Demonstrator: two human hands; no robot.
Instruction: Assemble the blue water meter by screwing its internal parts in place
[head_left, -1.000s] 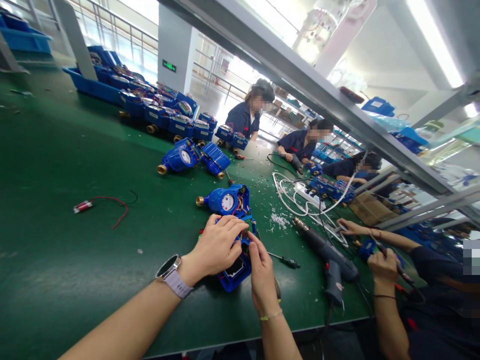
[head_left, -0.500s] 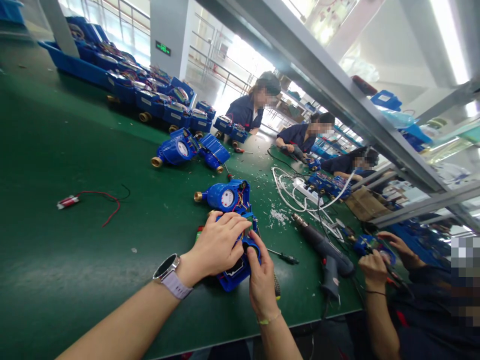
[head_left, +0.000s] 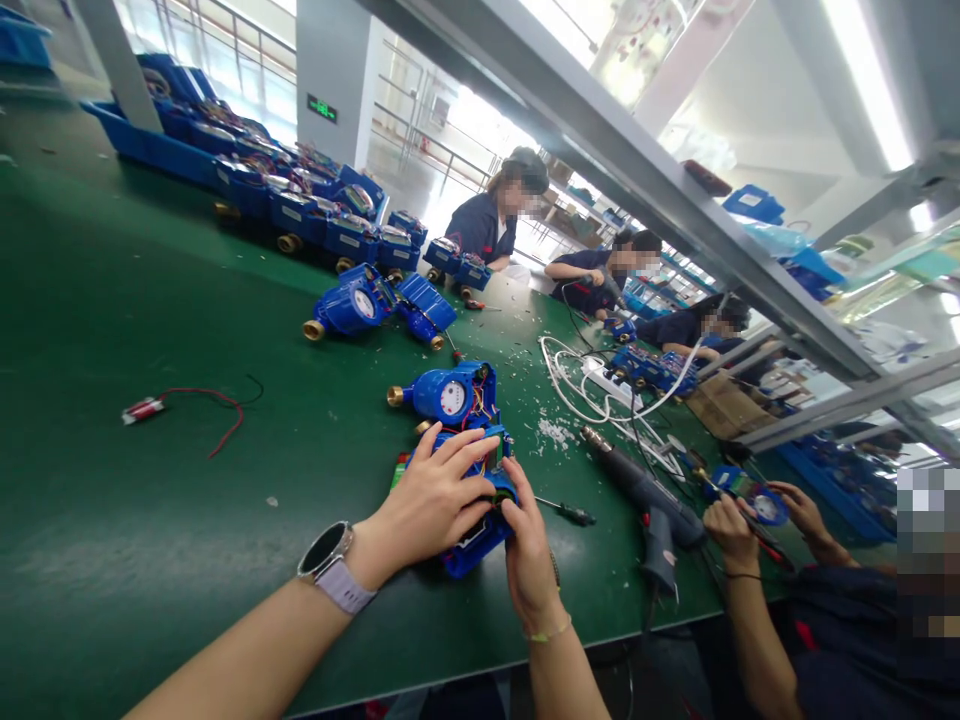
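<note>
My left hand (head_left: pixel 439 492) lies over a blue water meter (head_left: pixel 469 560) near the table's front edge, fingers spread across its top, thumb and index finger at a dark round opening. My right hand (head_left: pixel 531 545) grips the same meter from the right, its thumb beside that opening. Both hands hide much of the meter and whatever small part they press. Just beyond, touching or nearly so, sits another water meter (head_left: pixel 452 398) with a white dial, brass end and exposed wires. A screwdriver (head_left: pixel 574 514) lies right of my hands.
A heat gun (head_left: pixel 652 500) rests at right, near a white power strip (head_left: pixel 611 380) and its cables. A red-wired battery (head_left: pixel 142 410) lies left. Several meters and a blue tray (head_left: pixel 150 145) stand at the back. At right, a co-worker's hands (head_left: pixel 731 535) hold another meter.
My left thumb and index finger have shifted slightly at the opening, and my right fingers have closed in around the meter's side. The co-worker at right has turned their meter, showing its dial.
</note>
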